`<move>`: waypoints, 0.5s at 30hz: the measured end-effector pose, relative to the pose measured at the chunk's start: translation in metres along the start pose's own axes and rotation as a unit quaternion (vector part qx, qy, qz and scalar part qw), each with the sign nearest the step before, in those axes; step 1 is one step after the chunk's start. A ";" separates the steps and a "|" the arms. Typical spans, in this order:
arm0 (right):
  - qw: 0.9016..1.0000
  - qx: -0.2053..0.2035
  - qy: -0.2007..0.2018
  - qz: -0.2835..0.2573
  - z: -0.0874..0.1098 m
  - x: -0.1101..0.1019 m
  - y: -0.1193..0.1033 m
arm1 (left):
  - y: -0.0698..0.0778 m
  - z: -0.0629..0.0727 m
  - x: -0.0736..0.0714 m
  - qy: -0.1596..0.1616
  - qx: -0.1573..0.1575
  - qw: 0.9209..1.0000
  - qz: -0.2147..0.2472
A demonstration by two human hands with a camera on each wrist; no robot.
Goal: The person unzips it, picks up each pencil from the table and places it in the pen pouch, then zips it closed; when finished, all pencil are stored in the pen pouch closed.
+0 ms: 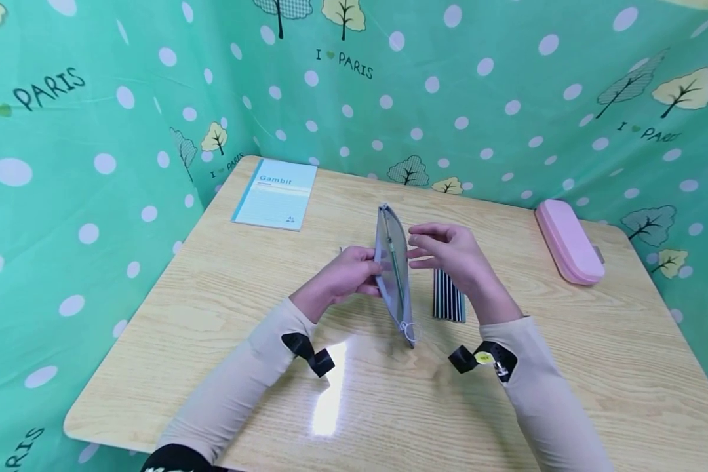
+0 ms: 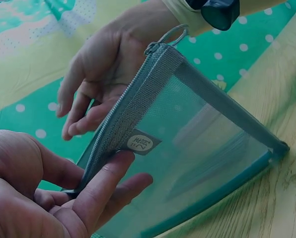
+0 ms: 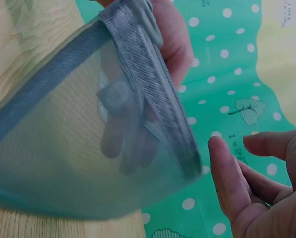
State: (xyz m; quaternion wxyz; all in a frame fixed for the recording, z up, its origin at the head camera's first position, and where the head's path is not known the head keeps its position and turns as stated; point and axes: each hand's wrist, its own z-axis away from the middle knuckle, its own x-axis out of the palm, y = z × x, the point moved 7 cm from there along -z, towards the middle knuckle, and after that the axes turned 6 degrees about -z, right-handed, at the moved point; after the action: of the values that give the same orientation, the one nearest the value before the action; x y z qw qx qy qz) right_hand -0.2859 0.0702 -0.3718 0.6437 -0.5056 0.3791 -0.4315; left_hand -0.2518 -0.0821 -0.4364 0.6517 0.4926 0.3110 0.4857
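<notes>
The left hand [image 1: 351, 270] pinches one mesh pouch [image 2: 192, 144]; what shows through it is blurred. Just right of that hand, the right hand [image 1: 451, 252] hangs with fingers parted, partly hiding one striped bundle [image 1: 448, 303] beneath.

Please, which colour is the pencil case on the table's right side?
The pencil case is pink, best seen in the head view.

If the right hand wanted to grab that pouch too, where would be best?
Probably the zip band on the pouch, pinched from the right. The band runs along the upper edge and looks sturdier than the see-through mesh; the left hand holds the left side, while the right hand is free on the other.
</notes>
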 end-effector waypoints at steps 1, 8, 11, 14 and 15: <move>1.000 0.003 -0.001 -0.004 0.001 -0.003 0.000 | 0.000 0.000 0.000 0.001 0.000 1.000 -0.001; 0.998 0.017 -0.012 -0.052 0.011 -0.036 0.009 | 0.002 -0.002 -0.003 0.001 -0.002 1.000 0.001; 0.998 0.018 -0.012 -0.066 0.015 -0.053 0.020 | 0.002 -0.001 -0.003 0.001 -0.001 1.000 0.001; 0.995 0.031 0.003 -0.095 0.018 -0.067 0.037 | 0.002 -0.001 -0.004 0.000 -0.001 1.000 0.000; 0.994 0.036 0.008 -0.104 0.019 -0.071 0.043 | 0.001 0.000 -0.004 0.000 -0.001 1.000 0.001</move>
State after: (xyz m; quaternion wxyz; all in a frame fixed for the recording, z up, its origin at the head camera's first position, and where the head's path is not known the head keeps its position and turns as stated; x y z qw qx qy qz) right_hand -0.2852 0.1485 -0.4066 0.6103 -0.5156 0.3138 -0.5130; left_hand -0.2536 -0.0854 -0.4357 0.6520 0.4922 0.3100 0.4863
